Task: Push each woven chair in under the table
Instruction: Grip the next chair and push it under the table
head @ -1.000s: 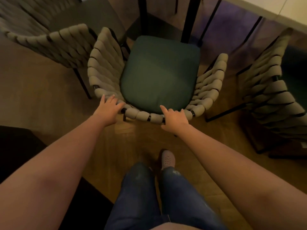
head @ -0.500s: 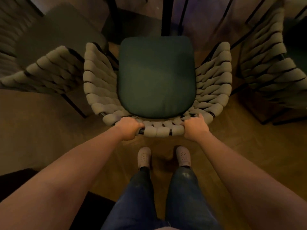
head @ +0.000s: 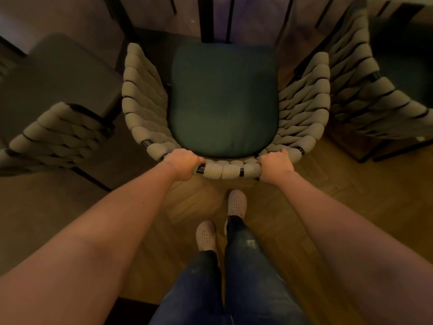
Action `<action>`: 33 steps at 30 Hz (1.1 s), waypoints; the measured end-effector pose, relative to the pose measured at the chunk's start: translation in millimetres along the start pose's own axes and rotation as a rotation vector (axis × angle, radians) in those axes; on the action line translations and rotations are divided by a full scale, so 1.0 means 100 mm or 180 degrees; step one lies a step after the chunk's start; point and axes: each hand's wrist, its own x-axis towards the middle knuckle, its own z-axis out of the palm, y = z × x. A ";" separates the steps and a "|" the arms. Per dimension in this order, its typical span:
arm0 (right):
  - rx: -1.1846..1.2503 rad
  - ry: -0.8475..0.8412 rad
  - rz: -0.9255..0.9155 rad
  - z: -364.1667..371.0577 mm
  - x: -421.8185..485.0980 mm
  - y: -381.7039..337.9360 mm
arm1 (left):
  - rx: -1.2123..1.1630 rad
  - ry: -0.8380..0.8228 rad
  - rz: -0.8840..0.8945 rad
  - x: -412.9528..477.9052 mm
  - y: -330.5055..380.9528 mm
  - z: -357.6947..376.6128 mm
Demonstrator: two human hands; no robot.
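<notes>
A woven chair (head: pixel 230 171) with thick beige straps and a dark green seat cushion (head: pixel 222 99) stands right in front of me, its back rail nearest me. My left hand (head: pixel 184 164) grips the left part of that rail, fingers curled over it. My right hand (head: pixel 275 165) grips the right part the same way. The cushion's far edge lies near dark table legs (head: pixel 207 18) at the top. A second woven chair (head: pixel 58 134) stands at the left and a third (head: pixel 365 99) at the right.
Wooden parquet floor (head: pixel 351 184) runs under and behind the chairs. My legs in blue jeans and pale clogs (head: pixel 236 202) stand just behind the middle chair. A dark object (head: pixel 131 310) fills the bottom left corner.
Both hands went from touching the chair's back rail with straight fingers to gripping it. The chair now sits squarely ahead of me. My feet have shifted, the right one stepping forward.
</notes>
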 end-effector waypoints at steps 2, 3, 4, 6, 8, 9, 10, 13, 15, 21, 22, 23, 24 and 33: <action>0.0084 0.0005 0.0037 -0.06 0.08 0.03 | 0.0002 -0.0013 -0.0001 0.10 -0.07 -0.10; 0.0122 0.0011 0.0052 -0.09 0.13 0.07 | 0.0007 -0.0006 0.0005 0.15 -0.09 -0.16; 0.0137 0.0013 0.0070 -0.11 0.17 0.10 | 0.0012 0.0007 0.0016 0.20 -0.11 -0.19; 0.0099 0.0007 0.0113 -0.11 0.22 0.18 | 0.0026 0.0009 0.0067 0.26 -0.09 -0.24; 0.0063 -0.0044 0.0100 -0.07 0.23 0.25 | 0.0007 -0.0041 0.0116 0.30 -0.07 -0.22; 0.0041 -0.0023 0.0069 -0.07 0.25 0.27 | -0.0002 -0.0044 0.0120 0.31 -0.06 -0.22; 0.0014 0.0005 0.0035 -0.06 0.26 0.28 | 0.0018 -0.0053 0.0127 0.33 -0.07 -0.22; 0.0096 0.0000 -0.0052 -0.07 0.27 0.32 | -0.0532 -0.0324 -0.0051 0.26 -0.10 -0.42; 0.0199 -0.0001 -0.0149 -0.11 0.28 0.36 | -0.1535 -0.0213 -0.0579 0.15 -0.14 -0.51; 0.0476 -0.0219 -0.0316 -0.18 0.29 0.43 | -0.1589 0.1704 -0.2281 0.01 -0.28 -0.30; 0.0494 -0.0221 -0.0319 -0.17 0.28 0.43 | -0.1851 0.1844 -0.2601 0.01 -0.21 -0.28; 0.0492 -0.0202 -0.0331 -0.16 0.28 0.43 | -0.2482 0.1924 -0.3005 0.02 -0.13 -0.29; 0.0488 -0.0185 -0.0351 -0.16 0.28 0.42 | -0.3402 0.1951 -0.3462 0.05 -0.08 -0.31; 0.0572 0.0034 -0.0467 -0.04 0.28 0.49 | -0.5515 0.1532 -0.4473 0.24 -0.06 -0.37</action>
